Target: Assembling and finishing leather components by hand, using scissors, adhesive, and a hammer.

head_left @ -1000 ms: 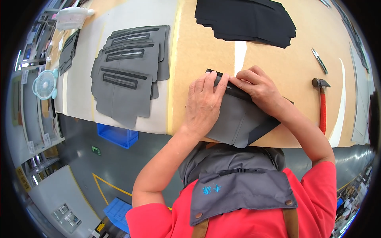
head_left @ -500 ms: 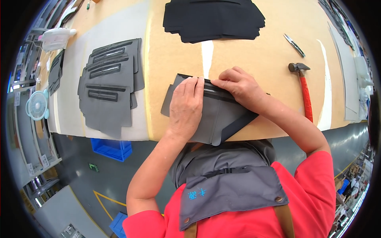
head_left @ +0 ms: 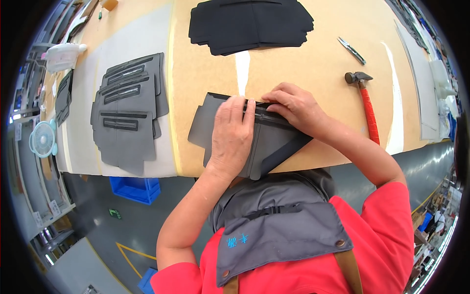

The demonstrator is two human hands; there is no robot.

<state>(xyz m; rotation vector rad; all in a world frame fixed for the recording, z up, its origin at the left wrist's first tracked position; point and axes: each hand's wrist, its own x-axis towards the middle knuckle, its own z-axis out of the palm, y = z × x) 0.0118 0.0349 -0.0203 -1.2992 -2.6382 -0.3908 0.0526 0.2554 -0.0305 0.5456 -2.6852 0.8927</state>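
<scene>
A grey cut panel (head_left: 199, 126) of sheet material lies near the table's front edge, with a black strip (head_left: 219, 96) along its far edge and a slotted black band below that. My left hand (head_left: 231, 132) rests flat over the panel's middle, fingers stretched out and fingertips at the strip. Just right of those fingertips, my right hand (head_left: 296, 110) pinches the black strip between thumb and finger. The hands partly cover the strip and slot. A dark piece (head_left: 286, 153) sticks out beneath the panel's right side.
Several similar grey panels (head_left: 125, 147) lie overlapped at left, and black pieces (head_left: 249, 24) are stacked at the far side. To the right are a red-handled hammer (head_left: 368, 112) and a small cutter-like tool (head_left: 351, 50). A blue bin (head_left: 142, 193) stands below the table edge.
Both hands have shifted slightly right along the panel's far edge. The whole view has also moved a little, so the things on the table appear farther left.
</scene>
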